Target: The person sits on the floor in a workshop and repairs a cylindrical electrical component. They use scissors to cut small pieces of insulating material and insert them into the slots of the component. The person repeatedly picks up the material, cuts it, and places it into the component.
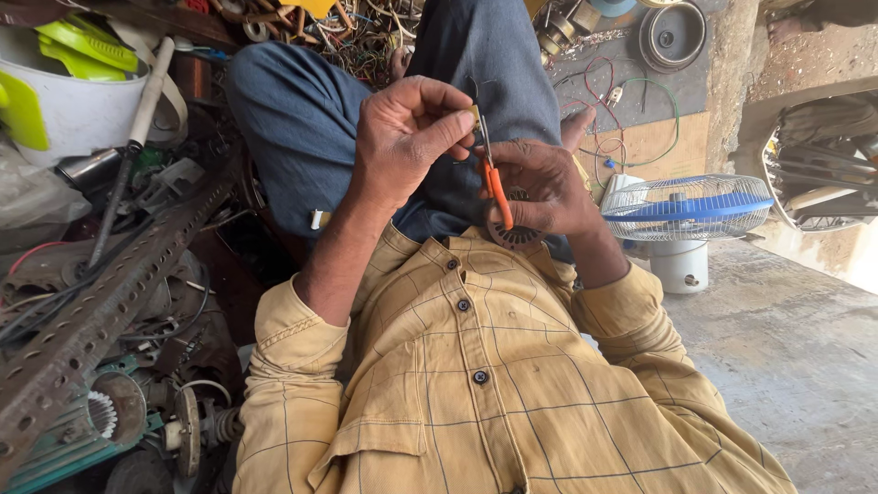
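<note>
honestly the sketchy bit is the left hand [402, 137], fingers pinched on a small yellowish piece [472, 115] over the lap, sitting at 10 o'clock from the right hand [540, 187] clamped on orange-handled scissors [495, 187], so one slip nicks a fingertip.

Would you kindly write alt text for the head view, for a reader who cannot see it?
A seated person's left hand pinches a small part at the tip of orange-handled scissors gripped by the right hand, above their lap. A small blue fan stands on the floor to the right; scrap metal and wires lie left and ahead.
</note>
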